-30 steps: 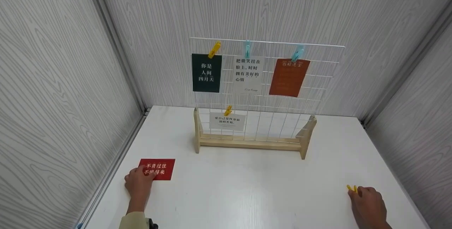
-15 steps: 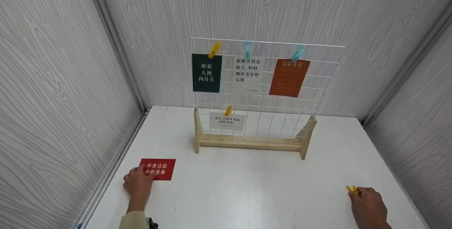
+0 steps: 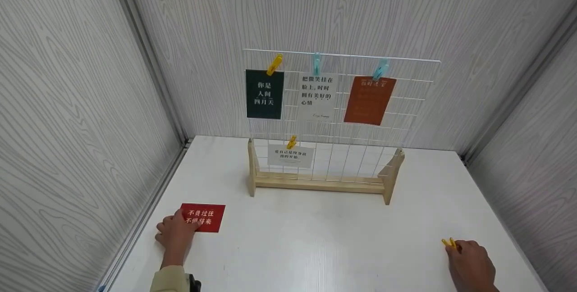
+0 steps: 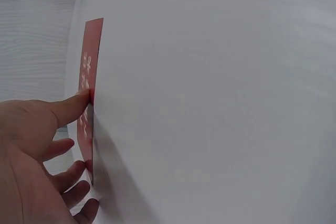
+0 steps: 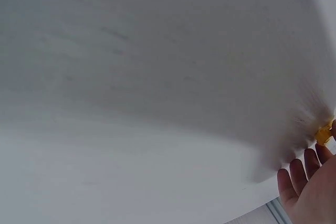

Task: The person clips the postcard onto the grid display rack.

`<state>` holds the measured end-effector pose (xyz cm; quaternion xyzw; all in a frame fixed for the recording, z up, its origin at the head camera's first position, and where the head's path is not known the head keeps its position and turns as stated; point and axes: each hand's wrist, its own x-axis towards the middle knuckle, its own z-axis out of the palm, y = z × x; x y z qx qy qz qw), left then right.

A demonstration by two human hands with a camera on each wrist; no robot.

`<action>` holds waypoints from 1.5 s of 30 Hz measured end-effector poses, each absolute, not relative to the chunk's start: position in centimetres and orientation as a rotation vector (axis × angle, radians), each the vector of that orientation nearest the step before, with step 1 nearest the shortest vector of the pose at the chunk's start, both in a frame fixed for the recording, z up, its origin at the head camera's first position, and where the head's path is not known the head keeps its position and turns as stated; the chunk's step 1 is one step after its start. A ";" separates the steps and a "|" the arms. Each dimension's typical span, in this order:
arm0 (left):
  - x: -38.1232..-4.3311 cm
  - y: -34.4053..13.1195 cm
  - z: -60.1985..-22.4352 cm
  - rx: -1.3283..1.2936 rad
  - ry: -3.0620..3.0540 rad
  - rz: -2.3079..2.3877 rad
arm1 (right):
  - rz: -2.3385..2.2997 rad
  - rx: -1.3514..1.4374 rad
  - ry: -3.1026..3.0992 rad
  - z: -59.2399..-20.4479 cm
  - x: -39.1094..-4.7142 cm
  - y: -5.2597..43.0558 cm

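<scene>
A red card with white lettering lies at the front left of the table. My left hand is at its left end, thumb over the card's face and fingers curled around its edge. In the left wrist view the fingers are spread and the card is seen at a steep angle. Far to the right, my right hand pinches a yellow clothespin low over the table. Its two prongs point away from the hand. The right wrist view catches the clothespin at its edge, partly hidden by fingers.
A white wire grid stands in a wooden base at the back. Clipped on it are a green card, a white card, an orange card and a small white card. Wood-grained walls enclose the table.
The left hand and the red card have shifted very slightly. The right hand keeps its hold on the clothespin in nearly the same place.
</scene>
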<state>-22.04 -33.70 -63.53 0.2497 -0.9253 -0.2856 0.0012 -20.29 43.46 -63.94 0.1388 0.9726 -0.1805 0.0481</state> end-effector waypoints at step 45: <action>-22.6 -34.3 -63.0 0.947 -2.903 -0.992 | -0.557 0.481 3.025 -64.6 -19.9 43.3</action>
